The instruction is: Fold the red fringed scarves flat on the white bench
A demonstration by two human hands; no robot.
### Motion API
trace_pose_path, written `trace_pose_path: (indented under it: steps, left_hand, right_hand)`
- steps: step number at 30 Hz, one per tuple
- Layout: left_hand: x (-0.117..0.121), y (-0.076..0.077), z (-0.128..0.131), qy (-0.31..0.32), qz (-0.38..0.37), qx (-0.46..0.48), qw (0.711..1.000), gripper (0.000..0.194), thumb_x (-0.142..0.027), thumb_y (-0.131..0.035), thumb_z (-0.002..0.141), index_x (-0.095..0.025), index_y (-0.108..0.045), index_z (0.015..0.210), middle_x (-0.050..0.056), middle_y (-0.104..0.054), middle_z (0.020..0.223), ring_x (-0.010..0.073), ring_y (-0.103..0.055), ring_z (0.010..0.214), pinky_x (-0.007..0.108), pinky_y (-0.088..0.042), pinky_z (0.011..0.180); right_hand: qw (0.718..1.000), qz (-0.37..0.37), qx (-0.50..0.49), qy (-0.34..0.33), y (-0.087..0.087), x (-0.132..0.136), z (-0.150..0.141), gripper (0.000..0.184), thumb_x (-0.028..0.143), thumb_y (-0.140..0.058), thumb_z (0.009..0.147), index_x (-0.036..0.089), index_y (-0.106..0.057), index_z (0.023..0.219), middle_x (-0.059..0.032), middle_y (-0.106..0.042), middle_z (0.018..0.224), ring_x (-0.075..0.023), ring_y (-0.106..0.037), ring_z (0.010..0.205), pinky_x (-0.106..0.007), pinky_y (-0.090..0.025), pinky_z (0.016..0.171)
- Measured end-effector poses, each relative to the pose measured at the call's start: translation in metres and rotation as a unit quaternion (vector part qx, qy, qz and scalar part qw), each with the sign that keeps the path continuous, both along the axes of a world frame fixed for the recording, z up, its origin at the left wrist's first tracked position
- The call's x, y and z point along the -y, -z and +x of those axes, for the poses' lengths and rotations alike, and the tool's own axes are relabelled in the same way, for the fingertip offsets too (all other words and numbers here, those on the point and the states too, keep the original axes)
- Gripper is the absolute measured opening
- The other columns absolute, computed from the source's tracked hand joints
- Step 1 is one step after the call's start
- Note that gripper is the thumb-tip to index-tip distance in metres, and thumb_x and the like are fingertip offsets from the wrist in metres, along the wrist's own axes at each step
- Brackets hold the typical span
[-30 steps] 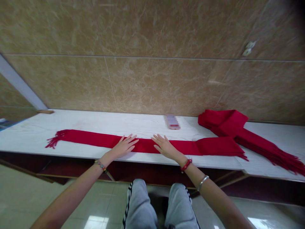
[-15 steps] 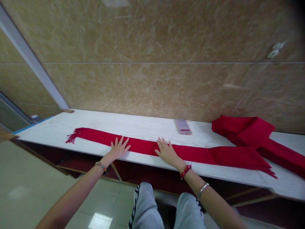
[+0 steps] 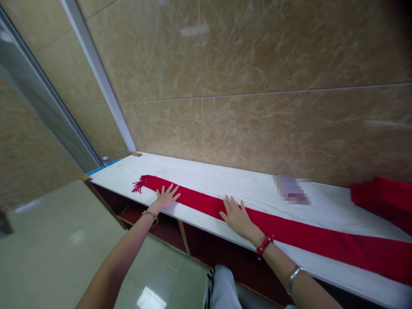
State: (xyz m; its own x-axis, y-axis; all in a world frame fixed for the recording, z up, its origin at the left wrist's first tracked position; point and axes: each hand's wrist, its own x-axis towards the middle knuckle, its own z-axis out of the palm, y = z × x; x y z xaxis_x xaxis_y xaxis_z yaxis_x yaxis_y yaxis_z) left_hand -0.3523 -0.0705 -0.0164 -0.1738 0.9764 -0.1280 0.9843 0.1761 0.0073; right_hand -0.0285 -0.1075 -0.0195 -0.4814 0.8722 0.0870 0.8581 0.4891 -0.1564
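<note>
Red cloth, a long fringed scarf (image 3: 296,234), lies stretched along a white wood-grain cabinet top (image 3: 206,178) as I watch. Taking the person's grey trouser knee (image 3: 223,283) as the dial's centre and the marbled wall (image 3: 273,133) as twelve, the scarf runs from its fringe (image 3: 139,184) at half past ten round to three, where it leaves view. The left hand (image 3: 166,198) rests near eleven, close to the fringe, palm down, fingers spread wide on the cloth; a beaded bracelet (image 3: 149,213) circles its wrist. The right hand (image 3: 236,215) lies just past twelve, also palm down with fingers apart on the scarf, below a red bracelet (image 3: 264,247) and a silver bangle (image 3: 294,279). At half past one sits a pixelated, phone-shaped object (image 3: 291,189); at two, a red cloth bundle (image 3: 380,197). Dark-red compartments (image 3: 215,251) show beneath the top.
</note>
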Motion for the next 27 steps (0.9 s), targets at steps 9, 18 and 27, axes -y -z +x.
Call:
trace_pose_path:
  steps: [9,18,27]
  left_hand:
    - [-0.008,0.014,-0.042,0.088,0.044,-0.008,0.995,0.06,-0.055,-0.027,0.086,-0.03,-0.02,0.139,0.007,-0.015,0.147,0.0341,-0.012,0.133,0.053,-0.019,0.102]
    - [-0.027,-0.006,-0.157,0.028,0.047,-0.054,0.997,0.037,-0.025,-0.036,0.087,-0.031,-0.052,0.12,0.002,-0.03,0.143,0.0261,-0.017,0.133,0.051,-0.014,0.104]
    - [-0.03,-0.025,-0.167,-0.081,0.224,-0.099,0.966,0.054,-0.042,-0.021,0.091,-0.017,-0.026,0.138,0.016,-0.013,0.146,0.0344,-0.004,0.133,0.056,-0.013,0.102]
  right_hand:
    - [0.992,-0.019,-0.027,-0.119,0.007,-0.029,-0.112,0.056,0.04,-0.024,0.09,0.011,-0.027,0.138,-0.0109,-0.024,0.144,-0.024,-0.017,0.133,-0.049,-0.012,0.106]
    - [0.993,0.03,-0.024,-0.111,0.024,-0.031,-0.109,0.055,0.042,-0.026,0.088,0.014,-0.033,0.136,-0.008,-0.029,0.142,-0.0242,-0.022,0.132,-0.048,-0.016,0.106]
    - [0.995,0.022,-0.01,-0.102,0.022,-0.031,-0.111,0.056,0.042,-0.027,0.088,0.013,-0.032,0.136,-0.007,-0.028,0.142,-0.0245,-0.022,0.132,-0.047,-0.016,0.106]
